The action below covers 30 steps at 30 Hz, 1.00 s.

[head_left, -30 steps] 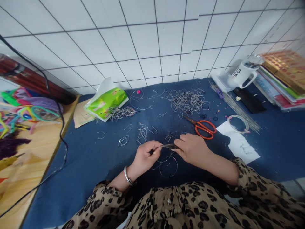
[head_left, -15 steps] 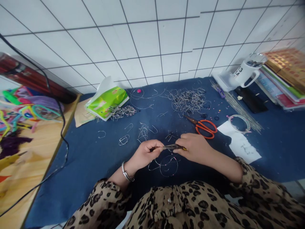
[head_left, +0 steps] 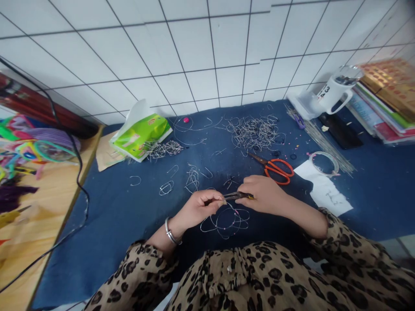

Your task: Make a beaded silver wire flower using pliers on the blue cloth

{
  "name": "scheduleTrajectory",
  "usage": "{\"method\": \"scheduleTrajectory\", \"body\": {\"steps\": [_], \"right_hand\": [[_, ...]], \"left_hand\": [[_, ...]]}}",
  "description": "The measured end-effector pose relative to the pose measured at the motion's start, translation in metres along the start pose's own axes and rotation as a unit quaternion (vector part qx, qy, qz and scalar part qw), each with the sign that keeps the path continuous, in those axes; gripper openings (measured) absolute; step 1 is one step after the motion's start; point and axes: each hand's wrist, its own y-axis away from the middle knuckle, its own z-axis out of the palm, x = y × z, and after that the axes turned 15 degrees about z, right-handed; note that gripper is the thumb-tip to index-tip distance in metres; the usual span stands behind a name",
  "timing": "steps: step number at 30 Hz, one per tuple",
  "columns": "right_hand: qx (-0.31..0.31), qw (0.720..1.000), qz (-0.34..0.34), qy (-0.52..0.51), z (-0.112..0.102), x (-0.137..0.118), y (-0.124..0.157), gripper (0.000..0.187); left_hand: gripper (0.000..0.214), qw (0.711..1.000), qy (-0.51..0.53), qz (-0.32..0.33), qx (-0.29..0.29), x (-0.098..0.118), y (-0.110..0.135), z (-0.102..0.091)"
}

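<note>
My left hand (head_left: 204, 207) is closed in a pinch on a thin silver wire, whose beaded wire loops (head_left: 226, 221) hang below the fingertips. Wrapped in my right hand (head_left: 262, 194) is a pair of pliers (head_left: 238, 196), its jaws pointing left to the wire beside my left fingertips. Whether the jaws bite on the wire is too small to tell. Just beyond the pliers lies a small bundle of dark-tipped wire bits (head_left: 229, 183). Bent wire hooks (head_left: 192, 178) rest on the blue cloth past my left hand.
Orange-handled scissors (head_left: 279, 171) lie beyond my right hand, near a tangled wire pile (head_left: 253, 131). At right are a wire coil (head_left: 324, 164), white paper (head_left: 329, 194), straight wires (head_left: 330, 147) and a mug (head_left: 333, 90). A green tissue pack (head_left: 141, 136) sits back left; a black cable (head_left: 84, 194) runs along the left.
The beaded loops below my hands have swung and spread wider to the right. Both hands keep their grips, with the pliers slightly higher. The whole view has shifted a little.
</note>
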Motion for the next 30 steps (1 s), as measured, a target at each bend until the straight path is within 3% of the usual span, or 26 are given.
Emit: {"method": "scheduleTrajectory", "body": {"steps": [7,18,30], "right_hand": [[-0.022,1.0,0.019,0.0,0.004,-0.002,0.001,0.027],[-0.01,0.998,0.06,-0.005,0.006,-0.003,0.0,0.033],[-0.001,0.997,0.072,-0.02,0.013,-0.003,-0.001,0.032]], "left_hand": [[0.018,0.999,0.031,-0.039,0.002,-0.003,0.001,0.0],[0.016,0.995,0.025,-0.028,0.089,-0.001,0.002,0.002],[0.027,0.989,0.095,-0.07,0.09,-0.01,0.004,0.003]]}}
